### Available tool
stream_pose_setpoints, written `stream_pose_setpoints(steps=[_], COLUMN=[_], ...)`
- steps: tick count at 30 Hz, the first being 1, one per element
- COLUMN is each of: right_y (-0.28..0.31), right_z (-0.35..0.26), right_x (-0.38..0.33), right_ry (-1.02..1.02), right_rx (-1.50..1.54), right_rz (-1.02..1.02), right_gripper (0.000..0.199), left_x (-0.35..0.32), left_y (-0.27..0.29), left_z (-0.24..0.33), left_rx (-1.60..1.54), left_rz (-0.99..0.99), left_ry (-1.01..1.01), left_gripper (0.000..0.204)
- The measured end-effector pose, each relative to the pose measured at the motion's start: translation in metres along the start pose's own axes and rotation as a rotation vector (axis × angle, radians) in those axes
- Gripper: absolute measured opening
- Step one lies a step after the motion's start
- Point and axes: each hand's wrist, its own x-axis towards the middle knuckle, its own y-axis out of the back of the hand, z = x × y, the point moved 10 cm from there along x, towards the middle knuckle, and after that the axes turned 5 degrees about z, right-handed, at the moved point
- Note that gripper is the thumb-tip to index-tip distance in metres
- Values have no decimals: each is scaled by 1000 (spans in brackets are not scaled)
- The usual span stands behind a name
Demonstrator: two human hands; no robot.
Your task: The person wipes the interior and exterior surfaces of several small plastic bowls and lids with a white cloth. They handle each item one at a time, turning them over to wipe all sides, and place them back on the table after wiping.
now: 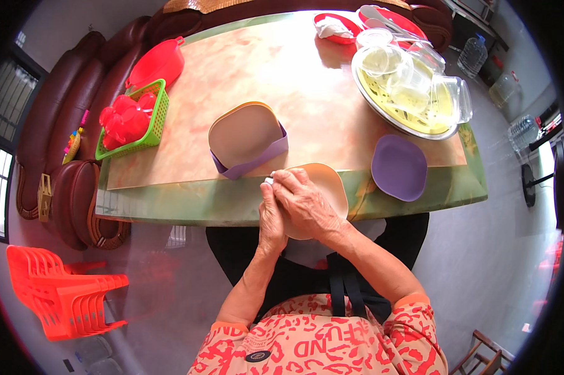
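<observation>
At the table's front edge my two hands are pressed together. My right hand (304,203) lies over the fingers of my left hand (272,220), both closed. A small piece of something white (269,180) pokes out at their fingertips; the rest is covered by the fingers. Behind and beneath the hands is a pale yellow plate (329,184), partly hidden and reaching past the table edge. Just beyond to the left, rounded square plates (244,132) stand in a purple holder (254,164). A purple plate (399,167) lies to the right.
A green basket (149,134) of red cups and a red basin (160,64) sit at the left. Clear plastic containers fill a large metal-rimmed bowl (382,115) at back right. Behind it stands a red bowl (336,29) with white tissue. Stacked red stools (60,287) are on the floor.
</observation>
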Motion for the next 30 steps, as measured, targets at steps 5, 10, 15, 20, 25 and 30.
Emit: stream_pose_setpoints(steps=[5, 10, 15, 20, 25, 30], right_y=[1, 27, 40, 20, 3, 0], right_z=[32, 62, 46, 67, 63, 23], right_x=[5, -11, -34, -24, -12, -11], right_ry=[-126, -239, -229, -378, -392, -203], right_rx=[-290, -599, -762, -604, -116, 306], right_rz=[-17, -61, -38, -40, 109, 74], right_gripper=[36, 26, 9, 20, 28, 30], left_x=[-1, -4, -7, -7, -4, 2], left_y=[-4, -2, -5, -10, -13, 2], left_z=[12, 13, 18, 17, 17, 3], left_rx=[191, 212, 294, 224, 182, 81], left_rz=[41, 34, 20, -67, -63, 1], left_ry=[-188, -268, -295, -222, -190, -85], left_gripper=[35, 26, 29, 32, 40, 58])
